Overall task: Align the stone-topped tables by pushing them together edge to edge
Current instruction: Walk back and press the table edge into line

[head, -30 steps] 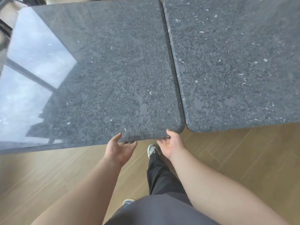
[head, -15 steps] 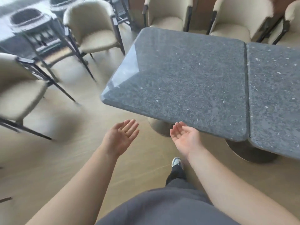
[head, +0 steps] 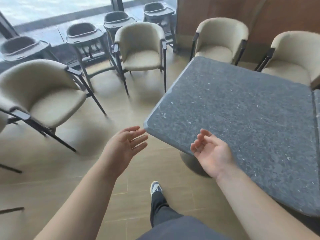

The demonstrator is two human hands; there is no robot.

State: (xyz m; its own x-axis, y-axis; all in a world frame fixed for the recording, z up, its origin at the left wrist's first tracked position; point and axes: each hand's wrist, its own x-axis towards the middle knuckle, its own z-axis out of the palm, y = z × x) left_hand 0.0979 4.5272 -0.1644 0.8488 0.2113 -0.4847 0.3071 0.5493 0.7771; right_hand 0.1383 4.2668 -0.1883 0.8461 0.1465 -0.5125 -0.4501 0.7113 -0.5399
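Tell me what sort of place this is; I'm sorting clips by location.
Probably a restaurant dining area: stone-topped tables set edge to edge, beige tub chairs around them, and a row of children's high chairs by the window.

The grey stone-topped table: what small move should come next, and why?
Probably set both palms on the grey stone-topped table's near-left corner and push right. The left hand and right hand are open and hold nothing; a dark seam to the second tabletop remains.

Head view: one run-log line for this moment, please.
left hand: open, free | right hand: open, above near table | second table: adjoining
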